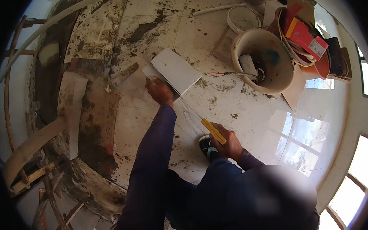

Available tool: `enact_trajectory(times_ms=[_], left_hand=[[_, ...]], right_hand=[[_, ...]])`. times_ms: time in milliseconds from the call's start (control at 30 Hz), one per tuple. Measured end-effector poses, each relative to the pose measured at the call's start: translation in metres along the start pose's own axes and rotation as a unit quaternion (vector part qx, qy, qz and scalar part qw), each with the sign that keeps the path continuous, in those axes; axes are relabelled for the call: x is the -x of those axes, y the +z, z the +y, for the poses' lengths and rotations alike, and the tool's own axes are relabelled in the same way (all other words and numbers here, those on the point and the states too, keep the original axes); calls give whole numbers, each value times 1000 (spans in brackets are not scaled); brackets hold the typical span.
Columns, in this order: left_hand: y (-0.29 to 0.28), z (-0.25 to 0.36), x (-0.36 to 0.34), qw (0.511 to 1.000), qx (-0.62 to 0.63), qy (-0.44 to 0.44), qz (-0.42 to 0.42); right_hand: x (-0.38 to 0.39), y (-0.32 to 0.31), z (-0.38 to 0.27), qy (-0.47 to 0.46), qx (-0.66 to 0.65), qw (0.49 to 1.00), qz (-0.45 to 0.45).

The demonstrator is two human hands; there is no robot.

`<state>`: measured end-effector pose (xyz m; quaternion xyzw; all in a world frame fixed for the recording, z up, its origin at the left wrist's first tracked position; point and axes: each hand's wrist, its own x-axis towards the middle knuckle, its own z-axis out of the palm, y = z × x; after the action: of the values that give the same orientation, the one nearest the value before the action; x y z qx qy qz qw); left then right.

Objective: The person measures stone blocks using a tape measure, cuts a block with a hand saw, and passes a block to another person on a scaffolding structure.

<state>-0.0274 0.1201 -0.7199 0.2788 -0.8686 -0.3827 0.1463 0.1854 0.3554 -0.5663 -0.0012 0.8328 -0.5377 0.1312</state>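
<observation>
A white rectangular slab (171, 70), with a second flat piece showing under its left side, lies tilted at an angle on the dirty tiled floor (254, 116). My left hand (160, 92) grips its lower-left edge, fingers curled round it. Closed round a yellow-handled tool (213, 130) is my right hand (228, 142). The tool's long thin blade (191, 108) runs up-left to the slab's lower corner; I cannot tell whether it touches. Pale powder streaks the floor beside the blade. My dark shoe (208, 146) is just below the tool.
A dirty bucket (275, 80) with tools inside stands upper right, beside red boxes (301, 38) and a round container (243, 11). A short strip (122, 76) lies left of the slab. A rough step (71, 111), curved pipe (33, 150) and wooden bars line the left.
</observation>
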Motion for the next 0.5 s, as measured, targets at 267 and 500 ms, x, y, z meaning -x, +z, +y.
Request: enact_trajectory(times_ms=[267,500], left_hand=[[-16,23,8,994,-22,-82,-65],[4,13,16,999,-41,-26,1]], right_hand=[[13,1,25,-17,5,1000,7],[-58,30,9,4,6,1000,27]])
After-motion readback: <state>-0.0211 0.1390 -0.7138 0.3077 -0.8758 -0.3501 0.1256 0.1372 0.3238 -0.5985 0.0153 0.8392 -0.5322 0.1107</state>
